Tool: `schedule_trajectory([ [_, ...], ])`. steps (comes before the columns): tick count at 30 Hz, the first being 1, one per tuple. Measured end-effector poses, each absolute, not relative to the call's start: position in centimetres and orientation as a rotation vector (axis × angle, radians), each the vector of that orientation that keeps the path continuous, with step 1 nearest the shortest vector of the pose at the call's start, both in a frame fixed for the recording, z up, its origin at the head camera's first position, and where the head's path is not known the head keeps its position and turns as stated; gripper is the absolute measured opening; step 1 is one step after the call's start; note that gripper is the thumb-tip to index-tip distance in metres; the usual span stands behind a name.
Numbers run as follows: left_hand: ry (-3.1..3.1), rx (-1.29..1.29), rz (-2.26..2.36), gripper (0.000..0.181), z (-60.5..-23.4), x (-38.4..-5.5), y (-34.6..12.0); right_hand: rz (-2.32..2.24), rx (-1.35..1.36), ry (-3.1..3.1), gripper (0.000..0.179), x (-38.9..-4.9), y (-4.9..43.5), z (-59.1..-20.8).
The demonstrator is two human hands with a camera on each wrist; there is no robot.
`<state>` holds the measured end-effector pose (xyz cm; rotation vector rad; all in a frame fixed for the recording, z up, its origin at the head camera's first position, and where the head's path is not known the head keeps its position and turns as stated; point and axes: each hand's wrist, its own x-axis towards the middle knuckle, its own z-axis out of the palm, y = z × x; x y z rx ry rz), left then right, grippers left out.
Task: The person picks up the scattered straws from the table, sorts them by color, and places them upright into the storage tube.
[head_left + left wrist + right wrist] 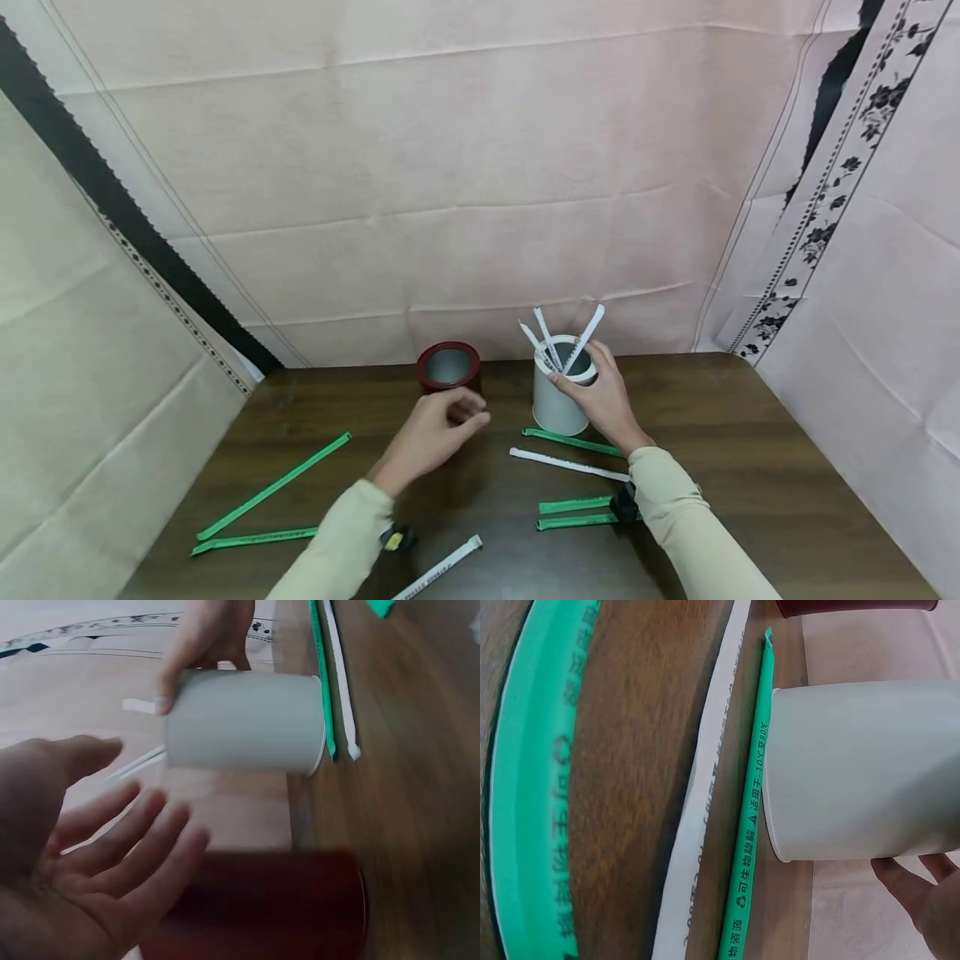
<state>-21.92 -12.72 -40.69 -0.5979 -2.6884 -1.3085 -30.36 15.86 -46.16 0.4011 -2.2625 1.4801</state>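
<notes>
My right hand [609,398] grips a pale grey cup [553,407] near its top, the thumb at the rim. Several white-wrapped straws [587,337] lean out of that cup. Left of it stands a dark red cup [474,382], and no straw shows above its rim. In front of the red cup my left hand [427,435] hovers with nothing in it; the left wrist view shows its fingers [161,862] loosely spread. A green-wrapped straw [754,817] lies close to the grey cup's base, with a white-wrapped straw [701,787] beside it.
Two green straws [277,483] lie at the table's left. A white straw [442,568] lies at the front middle, and two more green straws [573,505] lie by my right wrist. Pale cloth [420,208] hangs behind the wooden table [750,442] and along both sides.
</notes>
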Motion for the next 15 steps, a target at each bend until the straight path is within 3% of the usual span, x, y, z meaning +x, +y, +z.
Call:
schedule_trajectory([
  [6, -2.924, -0.683, -1.225, 0.017, -41.0, -17.3, -18.3, 1.472, 0.406, -2.288, 0.072, -30.1, 16.2, -46.1],
  [15, -3.185, -0.699, -1.151, 0.026, -45.9, -12.3, -21.7, 1.482, 0.41, -2.29, 0.071, -30.2, 16.0, -46.2],
])
